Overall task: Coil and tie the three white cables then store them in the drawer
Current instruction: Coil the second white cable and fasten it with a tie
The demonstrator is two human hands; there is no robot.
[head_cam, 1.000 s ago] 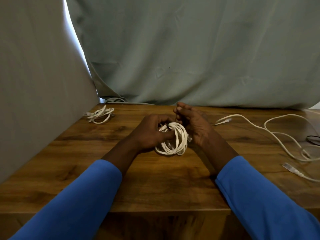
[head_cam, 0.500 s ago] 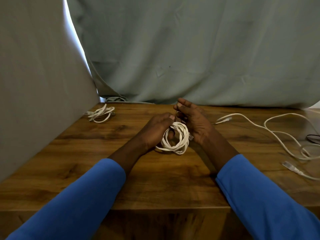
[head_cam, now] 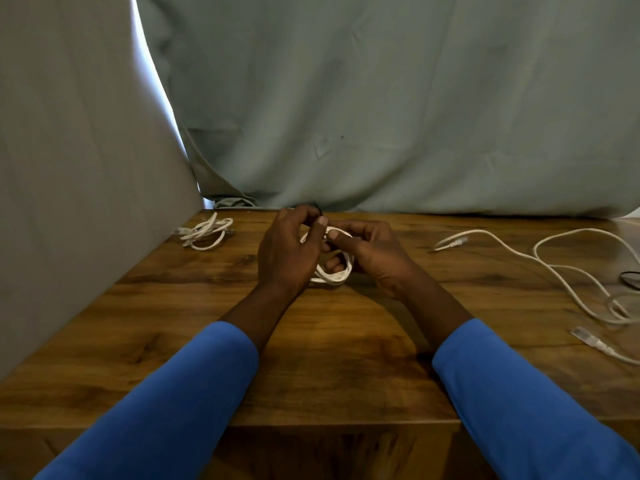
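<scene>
A coiled white cable (head_cam: 333,277) stands on edge on the wooden table (head_cam: 329,341) between my hands. My left hand (head_cam: 285,252) holds its left side and pinches a thin dark tie (head_cam: 318,210) at the top. My right hand (head_cam: 372,252) grips the coil from the right, fingers curled through it. A second white cable (head_cam: 207,232) lies coiled at the far left. A third white cable (head_cam: 554,271) sprawls loose on the right, with clear plugs at its ends.
A grey-green cloth (head_cam: 381,116) hangs behind the table and a grey panel (head_cam: 69,168) stands along the left. A dark loop (head_cam: 630,279) lies at the right edge. No drawer shows in this view.
Both hands have lifted the coil's top and closed together over it. The left hand moved from the coil's side up to its top, now pinching the dark tie.
</scene>
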